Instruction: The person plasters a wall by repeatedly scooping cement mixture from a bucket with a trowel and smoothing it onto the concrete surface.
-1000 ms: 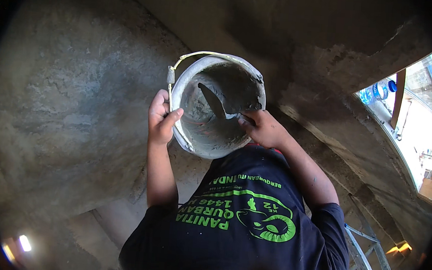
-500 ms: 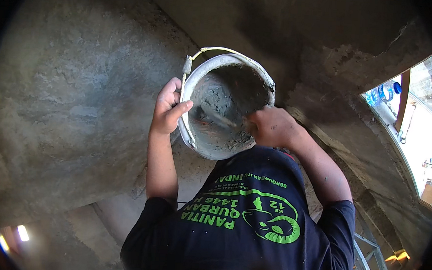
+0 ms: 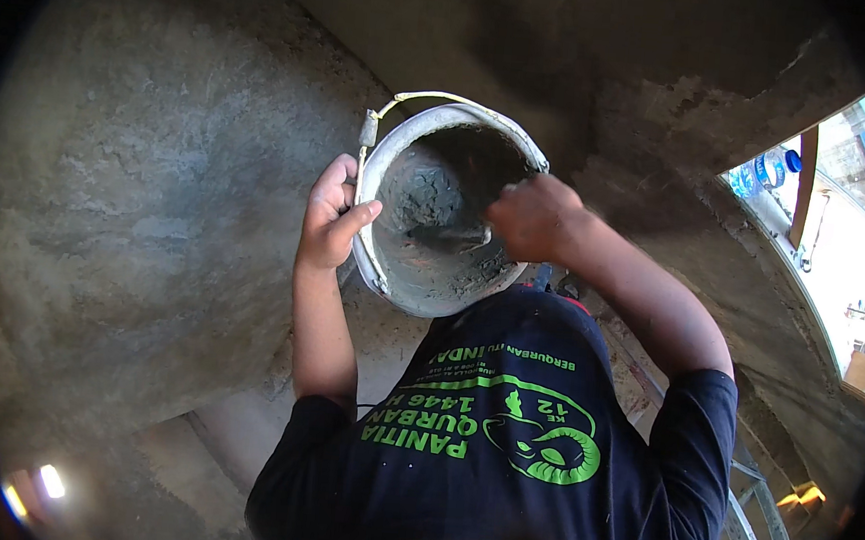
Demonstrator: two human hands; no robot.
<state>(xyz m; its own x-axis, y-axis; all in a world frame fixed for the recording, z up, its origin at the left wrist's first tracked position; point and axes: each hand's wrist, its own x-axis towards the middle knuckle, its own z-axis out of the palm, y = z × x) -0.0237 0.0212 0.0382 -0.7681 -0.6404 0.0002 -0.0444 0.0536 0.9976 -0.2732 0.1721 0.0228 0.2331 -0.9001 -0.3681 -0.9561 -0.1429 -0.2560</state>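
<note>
My left hand [image 3: 332, 221] grips the left side of a pale, cement-crusted bucket [image 3: 438, 116], its thumb over the rim beside the wire handle. Grey wet mortar [image 3: 428, 194] coats the inside and lies at the bottom. My right hand [image 3: 538, 219] is closed around a trowel [image 3: 482, 236] at the bucket’s right side; its blade is down inside, dark and hard to make out, and its grip is hidden in my fingers.
Rough grey cement walls [image 3: 126, 208] surround me. At the right is a bright opening [image 3: 843, 279] with a plastic bottle [image 3: 765, 173] and wooden pieces. A metal ladder [image 3: 757, 539] stands at lower right.
The bucket and left hand shifted up and right from a second ago. The right hand moved right, then upward; the trowel blade, earlier plainly visible, now sits lower and darker in the mortar.
</note>
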